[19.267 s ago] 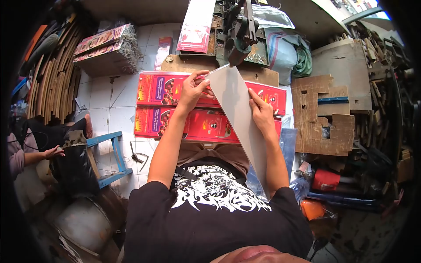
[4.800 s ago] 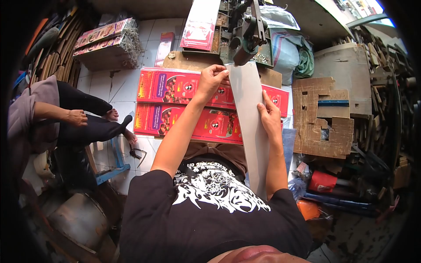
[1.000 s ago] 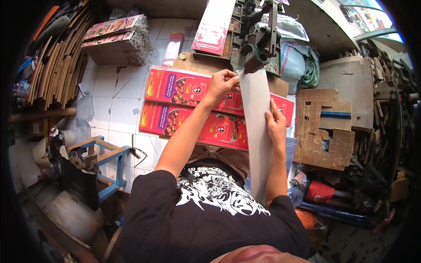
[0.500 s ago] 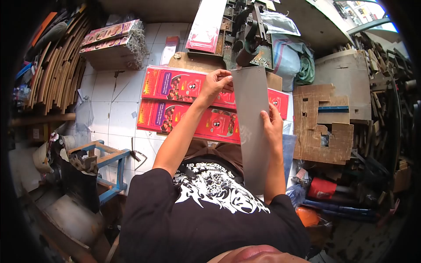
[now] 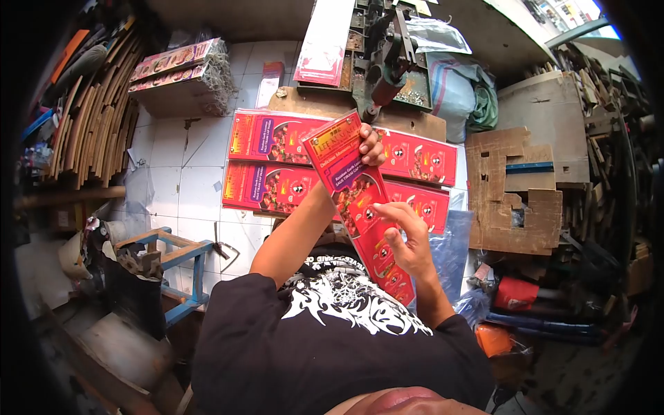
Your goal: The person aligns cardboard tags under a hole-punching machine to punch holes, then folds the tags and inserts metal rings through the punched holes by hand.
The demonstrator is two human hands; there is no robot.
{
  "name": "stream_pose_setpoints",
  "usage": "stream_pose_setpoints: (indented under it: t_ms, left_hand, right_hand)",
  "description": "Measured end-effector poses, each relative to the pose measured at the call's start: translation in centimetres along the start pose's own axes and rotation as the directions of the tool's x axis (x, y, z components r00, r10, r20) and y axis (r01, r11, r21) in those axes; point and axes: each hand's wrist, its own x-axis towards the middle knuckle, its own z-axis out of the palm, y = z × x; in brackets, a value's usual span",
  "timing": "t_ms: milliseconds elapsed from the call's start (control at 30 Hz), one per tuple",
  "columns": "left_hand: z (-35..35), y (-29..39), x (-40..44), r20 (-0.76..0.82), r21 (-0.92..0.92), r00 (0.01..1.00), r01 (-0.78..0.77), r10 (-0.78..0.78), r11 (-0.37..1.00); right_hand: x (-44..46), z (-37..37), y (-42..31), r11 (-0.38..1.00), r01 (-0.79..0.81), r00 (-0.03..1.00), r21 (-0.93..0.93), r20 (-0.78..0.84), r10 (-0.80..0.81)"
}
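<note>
A long, narrow red printed sign panel [image 5: 351, 196] slants across my front, its printed face toward me and its lower end by my shirt. My left hand [image 5: 372, 146] grips it near the upper end, fingers curled around the right edge and the forearm passing behind the panel. Over the panel's lower right edge, my right hand [image 5: 409, 242] has thumb and fingers apart; whether the fingertips touch the print I cannot tell. Beneath, two stacks of matching red panels lie side by side, a far stack [image 5: 422, 158] and a near stack [image 5: 259, 187].
Beyond the stacks stands a dark metal press [image 5: 387, 76] with trays of small parts. White-backed panels [image 5: 323, 41] lie to its left. A blue-framed stool [image 5: 187, 256] is at left, cut cardboard [image 5: 515, 228] at right, and a bundled box [image 5: 176, 90] at far left.
The panel has turned over from its plain grey back to its red printed face and now leans the other way. My right hand has come off its right edge.
</note>
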Motion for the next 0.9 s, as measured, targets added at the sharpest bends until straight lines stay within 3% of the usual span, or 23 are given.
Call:
stream_pose_setpoints:
  t_ms: [67,200,267,333,400,467,533,567,633,800,867,900]
  left_hand:
    - [1.4,0.0,1.3,0.132,-0.152,0.991,0.021,0.000,0.988]
    - [2.4,0.6,2.4,0.249,-0.144,0.967,0.098,-0.060,0.985]
    - [3.7,0.9,2.3,0.212,-0.169,0.975,0.100,-0.063,0.980]
    - [4.2,1.0,2.5,0.273,-0.205,0.957,0.162,-0.103,0.965]
    - [4.4,0.8,2.6,0.277,-0.201,0.956,0.158,-0.099,0.967]
    - [4.5,0.8,2.3,0.284,-0.193,0.954,0.160,-0.101,0.968]
    - [4.9,0.7,1.9,0.121,-0.122,0.991,0.070,-0.055,0.990]
    - [5.2,0.8,1.4,0.125,-0.120,0.990,0.074,-0.059,0.990]
    - [8.4,1.6,0.0,-0.294,0.168,0.955,0.005,0.045,0.986]
    - [10.9,3.9,-3.4,-0.403,0.379,0.912,0.084,0.083,0.922]
    - [13.3,4.0,-4.3,-0.508,0.529,0.815,0.040,0.279,0.848]
    - [13.9,4.3,-4.6,-0.477,0.560,0.831,0.037,0.286,0.827]
  right_hand:
    - [-0.1,0.0,1.0,0.967,-0.067,0.975,-0.246,-0.224,0.011]
    - [-1.8,-0.9,2.2,0.924,-0.272,0.876,0.270,-0.327,0.354]
    - [-3.0,-1.6,3.5,0.931,-0.318,0.889,0.178,-0.286,0.358]
    - [-3.8,-2.4,4.1,0.932,-0.354,0.898,0.076,-0.250,0.362]
    - [-4.7,-2.9,4.1,0.835,-0.498,0.862,0.234,0.031,0.506]
    - [-5.1,-2.2,3.9,0.815,-0.504,0.856,0.288,0.040,0.515]
    - [-5.4,-1.3,4.0,0.839,-0.485,0.857,0.246,-0.054,0.512]
    - [-5.3,-0.8,4.0,0.856,-0.439,0.873,0.272,-0.097,0.479]
    - [-5.4,-0.8,3.7,0.875,-0.408,0.880,0.261,-0.143,0.453]
    - [-6.0,-1.3,4.0,0.908,-0.327,0.881,0.263,-0.264,0.394]
    - [-6.3,-1.7,3.8,0.915,-0.326,0.878,0.236,-0.283,0.386]
    - [-6.5,-1.8,3.9,0.916,-0.323,0.879,0.238,-0.283,0.383]
